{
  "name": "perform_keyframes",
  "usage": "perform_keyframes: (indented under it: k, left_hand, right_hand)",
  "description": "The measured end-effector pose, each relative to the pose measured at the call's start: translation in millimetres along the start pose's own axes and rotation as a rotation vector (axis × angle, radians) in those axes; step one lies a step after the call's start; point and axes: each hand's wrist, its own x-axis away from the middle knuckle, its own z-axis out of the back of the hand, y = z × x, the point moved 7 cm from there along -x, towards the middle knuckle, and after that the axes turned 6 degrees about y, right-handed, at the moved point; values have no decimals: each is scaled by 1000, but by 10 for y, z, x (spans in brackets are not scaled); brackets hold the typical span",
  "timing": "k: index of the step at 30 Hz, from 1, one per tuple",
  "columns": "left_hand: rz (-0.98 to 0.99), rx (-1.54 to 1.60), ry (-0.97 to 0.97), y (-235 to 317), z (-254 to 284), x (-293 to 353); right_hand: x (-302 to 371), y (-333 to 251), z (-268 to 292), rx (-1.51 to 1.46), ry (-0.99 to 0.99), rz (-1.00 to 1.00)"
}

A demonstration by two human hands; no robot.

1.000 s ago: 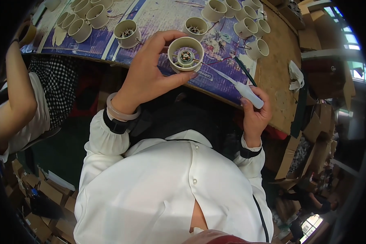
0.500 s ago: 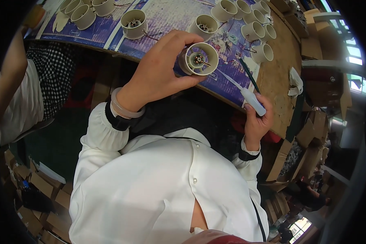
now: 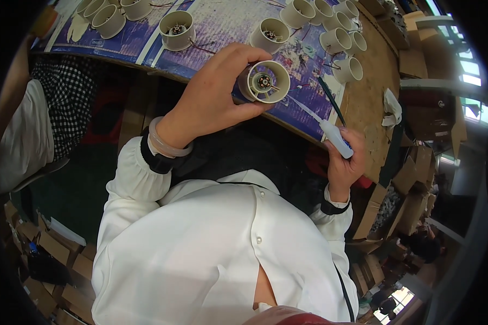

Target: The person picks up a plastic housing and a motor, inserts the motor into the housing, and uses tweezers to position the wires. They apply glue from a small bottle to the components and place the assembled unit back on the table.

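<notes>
My left hand (image 3: 214, 95) is wrapped round a white round fan housing (image 3: 283, 72), thumb on its near side and fingers on the far side. Its open end faces up, showing a small motor coil with copper windings on thin spokes inside. In my right hand (image 3: 346, 162), closed near the table's front edge, is a white squeeze bottle (image 3: 335, 136) with a long thin nozzle. The nozzle slants up and left, its tip close to the housing's right side; I cannot tell whether they touch. A dark green stick-like tool (image 3: 331, 100) lies just beyond the bottle.
Similar white housings with wires stand along the table's far side, including one (image 3: 177, 31) at left and several (image 3: 348, 70) at right. A crumpled white paper (image 3: 392, 108) lies at the right edge. Another person's checked garment (image 3: 65, 103) shows at left; cardboard boxes (image 3: 371, 211) stand at right.
The housing in my left hand has tilted slightly so its opening faces up more. My right hand and the bottle have shifted only a little.
</notes>
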Motion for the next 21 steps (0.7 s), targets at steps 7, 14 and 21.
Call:
perform_keyframes:
  k: [7,14,21]
  left_hand:
    - [-4,-1,2,-7,-7,1]
    - [4,7,-11,-20,-18,8]
    - [7,-1,-21,-31,-29,23]
  right_hand:
    - [-74,-151,36,83,15,102]
    - [-59,-171,46,115,-34,95]
    - [-78,-216,67,145,-28,130]
